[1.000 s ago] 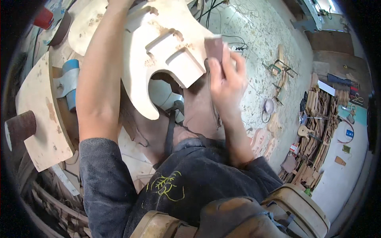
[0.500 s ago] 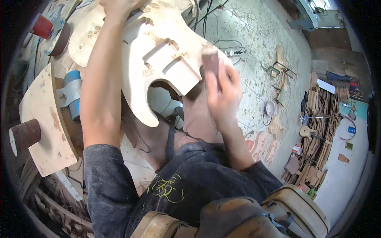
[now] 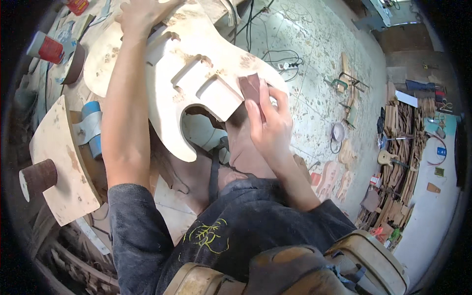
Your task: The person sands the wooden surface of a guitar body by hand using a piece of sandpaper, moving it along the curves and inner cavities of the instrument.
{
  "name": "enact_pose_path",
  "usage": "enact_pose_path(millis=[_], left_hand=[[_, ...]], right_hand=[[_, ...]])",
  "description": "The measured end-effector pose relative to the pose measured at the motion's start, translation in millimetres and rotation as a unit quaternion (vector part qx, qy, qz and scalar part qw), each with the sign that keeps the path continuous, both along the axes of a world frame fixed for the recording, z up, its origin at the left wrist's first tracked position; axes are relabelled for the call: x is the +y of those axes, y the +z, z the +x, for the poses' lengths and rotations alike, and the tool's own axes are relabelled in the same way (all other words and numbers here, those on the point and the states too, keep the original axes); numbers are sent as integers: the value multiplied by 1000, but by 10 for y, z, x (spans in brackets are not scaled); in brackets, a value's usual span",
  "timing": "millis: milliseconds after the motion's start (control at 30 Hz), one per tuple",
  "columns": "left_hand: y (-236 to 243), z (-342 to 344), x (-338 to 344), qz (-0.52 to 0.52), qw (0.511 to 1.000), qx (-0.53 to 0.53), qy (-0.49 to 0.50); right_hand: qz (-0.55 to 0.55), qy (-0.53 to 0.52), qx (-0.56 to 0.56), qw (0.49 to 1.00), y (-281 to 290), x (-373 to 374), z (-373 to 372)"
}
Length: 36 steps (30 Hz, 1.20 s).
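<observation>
A pale wooden guitar body point(image 3: 162, 93), with routed cavities and a curved horn, lies in front of me at the upper middle. At the picture's top edge my left hand point(image 3: 137, 18) rests on it, gripping it near its far part, thumb and fingers spread apart; some fingertips are cut off or hidden. My right hand point(image 3: 270, 115) is closed on a folded piece of brown sandpaper point(image 3: 251, 88), pinched between thumb and fingers. The sandpaper touches the body's right edge, beside the square cavity. Whether a block sits inside the fold I cannot tell.
At the left stands a curved wooden piece point(image 3: 64, 162) with a dark round sanding drum point(image 3: 38, 179) and a blue cylinder point(image 3: 91, 123). A red-and-white can point(image 3: 46, 47) is beyond. Cables point(image 3: 282, 61), clamps point(image 3: 351, 83) and wood offcuts point(image 3: 393, 147) lie to the right.
My right hand has moved slightly down and left with the sandpaper, which now lies against the body's edge. The view has shifted a little; my left hand stays on the body.
</observation>
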<state>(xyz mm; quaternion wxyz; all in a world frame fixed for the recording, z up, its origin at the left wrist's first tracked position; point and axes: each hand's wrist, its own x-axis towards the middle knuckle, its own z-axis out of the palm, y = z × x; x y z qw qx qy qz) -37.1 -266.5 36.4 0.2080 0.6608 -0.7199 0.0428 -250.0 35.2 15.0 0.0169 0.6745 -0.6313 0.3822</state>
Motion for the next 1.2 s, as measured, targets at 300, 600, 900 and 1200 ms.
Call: enact_pose_path(millis=[300,600,900,1200], left_hand=[[30,26,95,0,1000,5,5],[99,-17,29,-2,1000,11,0],[77,33,98,-1,1000,6,11],[59,-28,73,-2,1000,13,10]], right_hand=[[48,-2,15,999,182,-129,42],[9,-1,23,1000,280,-337,58],[59,-15,-126,990,282,-19,-205],[-13,6,15,1000,100,-247,-24]])
